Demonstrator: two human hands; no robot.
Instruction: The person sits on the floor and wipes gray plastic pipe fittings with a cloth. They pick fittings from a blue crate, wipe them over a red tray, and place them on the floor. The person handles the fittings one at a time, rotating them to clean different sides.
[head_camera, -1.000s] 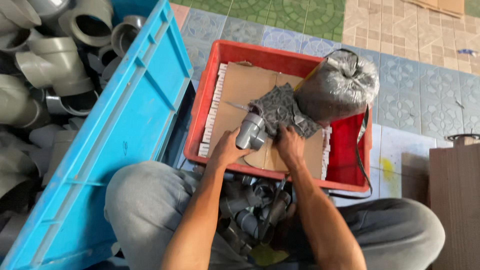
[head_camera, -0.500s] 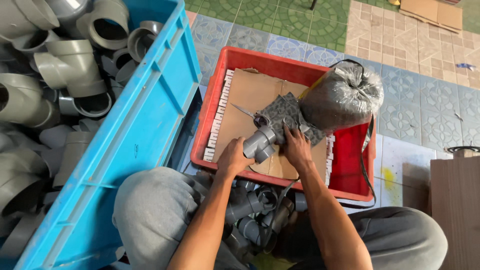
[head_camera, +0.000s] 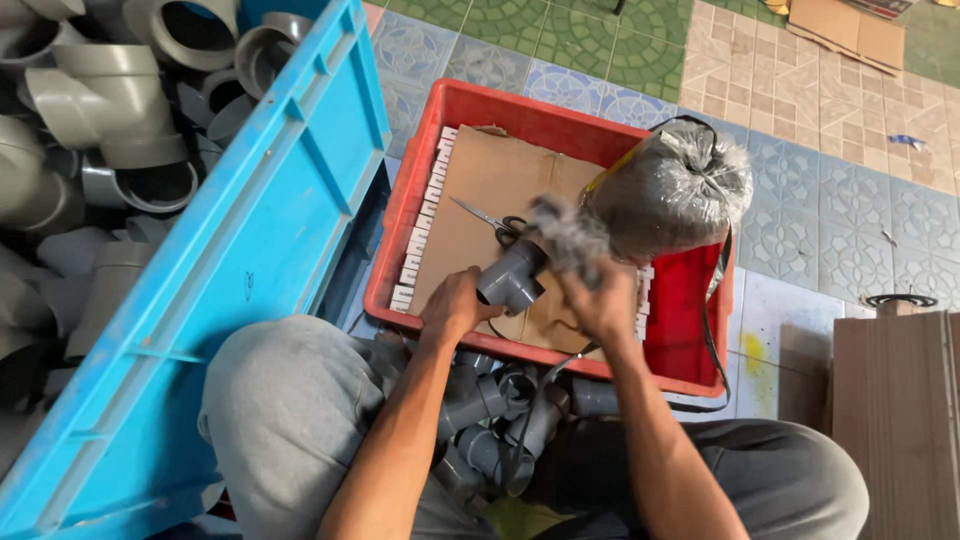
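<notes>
My left hand (head_camera: 455, 308) grips a small grey pipe tee fitting (head_camera: 510, 275) over the front of a red crate (head_camera: 690, 320). My right hand (head_camera: 600, 295) holds a grey rag (head_camera: 565, 232), blurred with motion, against the top of the fitting. Scissors (head_camera: 490, 220) lie on the brown cardboard (head_camera: 490, 180) that lines the crate. Behind the rag, a bulging clear plastic bag (head_camera: 670, 195) of grey stuff sits in the crate.
A big blue crate (head_camera: 250, 250) full of large grey pipe fittings (head_camera: 110, 110) stands at my left. Several small grey fittings (head_camera: 500, 420) lie between my knees. White strips (head_camera: 420, 240) line the crate's left wall. A brown board (head_camera: 900, 420) stands at the right on the tiled floor.
The rag has lifted off the cardboard and moved up over the fitting, uncovering the scissors. Both hands with the fitting have stayed over the crate's front edge.
</notes>
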